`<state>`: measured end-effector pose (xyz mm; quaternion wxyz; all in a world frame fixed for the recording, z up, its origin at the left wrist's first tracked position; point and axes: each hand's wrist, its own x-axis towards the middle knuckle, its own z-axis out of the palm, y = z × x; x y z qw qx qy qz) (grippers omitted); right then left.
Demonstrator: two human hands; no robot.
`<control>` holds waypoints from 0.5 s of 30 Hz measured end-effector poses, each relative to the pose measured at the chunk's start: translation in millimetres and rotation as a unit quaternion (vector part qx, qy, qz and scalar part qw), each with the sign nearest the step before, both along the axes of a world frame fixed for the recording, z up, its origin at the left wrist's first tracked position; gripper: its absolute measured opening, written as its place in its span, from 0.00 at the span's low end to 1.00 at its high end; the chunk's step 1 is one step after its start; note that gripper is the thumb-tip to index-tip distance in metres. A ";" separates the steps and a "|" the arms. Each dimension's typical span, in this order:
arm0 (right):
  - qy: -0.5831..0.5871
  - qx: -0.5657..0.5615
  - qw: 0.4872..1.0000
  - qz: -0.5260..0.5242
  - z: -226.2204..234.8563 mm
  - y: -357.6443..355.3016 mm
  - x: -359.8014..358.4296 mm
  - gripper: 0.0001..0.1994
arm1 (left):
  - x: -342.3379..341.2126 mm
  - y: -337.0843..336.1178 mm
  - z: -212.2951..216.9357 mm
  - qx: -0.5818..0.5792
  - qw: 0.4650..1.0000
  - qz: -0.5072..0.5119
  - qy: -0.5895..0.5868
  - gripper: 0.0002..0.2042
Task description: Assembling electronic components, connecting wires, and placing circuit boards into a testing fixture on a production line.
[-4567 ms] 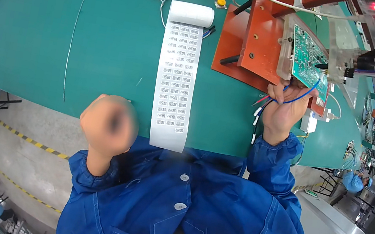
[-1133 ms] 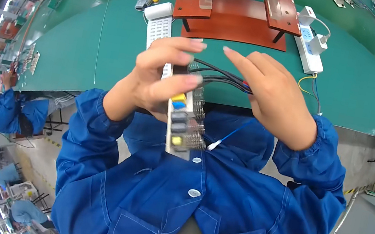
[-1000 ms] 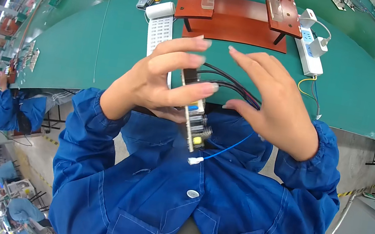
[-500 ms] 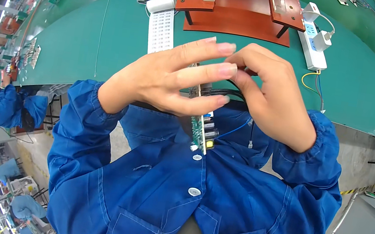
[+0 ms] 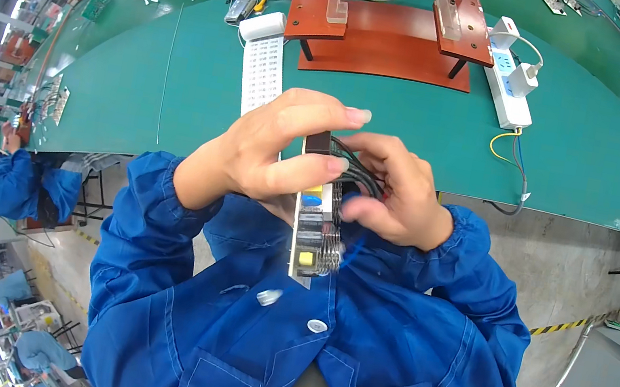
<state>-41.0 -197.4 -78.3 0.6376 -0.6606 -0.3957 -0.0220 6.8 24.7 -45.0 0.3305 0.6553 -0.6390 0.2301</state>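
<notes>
A circuit board [image 5: 313, 231] stands on edge in front of my chest, its component side turned to the right. Yellow, blue and black parts show on it, and its lower end is a little blurred. My left hand [image 5: 277, 147] is closed around the board's upper part, fingers over its top edge. Several black cables [image 5: 359, 170] run from the board toward the right. My right hand [image 5: 396, 196] curls around those cables, thumb below and fingers above. A blue wire hangs, smeared by motion, beside the board.
The green table [image 5: 132, 82] spreads ahead. A red-brown stand [image 5: 387, 51] with clear blocks is at its back. A white power strip [image 5: 508, 87] with plugs lies to the right. A label roll [image 5: 262, 62] is at the left. Another person [image 5: 18, 173] sits far left.
Both hands have come down and nearer my body. My left fingers have closed on the board, which has turned to show its components. My right hand has moved onto the cables.
</notes>
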 end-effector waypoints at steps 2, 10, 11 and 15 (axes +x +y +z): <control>0.038 0.033 0.999 -0.006 0.3 -2.3 2.1 0.21 | 1.8 -1.2 4.8 0.017 1.000 0.007 -0.007 0.20; -0.121 -0.245 0.952 -0.137 41.9 -12.7 9.7 0.18 | 10.4 -16.6 9.4 0.066 0.989 0.020 -0.131 0.22; -0.046 -0.196 0.974 -0.109 40.9 -9.2 7.7 0.18 | 9.2 -17.2 9.4 0.066 0.989 0.017 -0.131 0.22; -0.049 -0.060 0.970 -0.231 15.7 9.4 -5.9 0.19 | 6.0 -14.5 13.6 0.055 0.988 0.032 -0.142 0.23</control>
